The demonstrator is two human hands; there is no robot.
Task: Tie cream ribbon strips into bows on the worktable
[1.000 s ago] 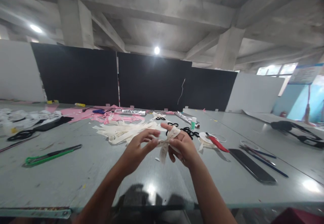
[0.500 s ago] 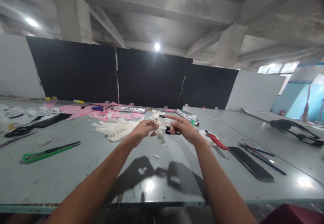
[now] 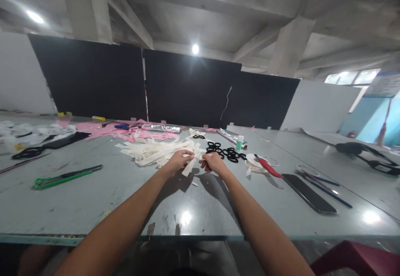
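My left hand [image 3: 179, 162] is closed in a pinch on a cream-white ribbon [image 3: 188, 168] just above the table. Close beside it, my right hand [image 3: 214, 162] pinches the same ribbon from the other side, its fingers curled. One ribbon tail hangs down between the hands. Behind and left of them spreads a pile of cut cream ribbon strips [image 3: 150, 152], with faint printing on some. Past my right hand lie several black ring-shaped bands [image 3: 231, 154]. The fingertips partly hide how the ribbon is folded or tied.
A ribbon roll [image 3: 256, 168] with a red-handled tool [image 3: 269, 167] lies right, near a glue stick [image 3: 239, 142] and a dark phone [image 3: 310, 193]. A green cutter [image 3: 67, 177] lies left. Pink scraps [image 3: 93, 130] and foil-wrapped pieces [image 3: 165, 128] are farther back.
My right hand's extended fingers have curled into a pinch on the ribbon. Both hands have come lower towards the table, and the black bands behind them show more fully.
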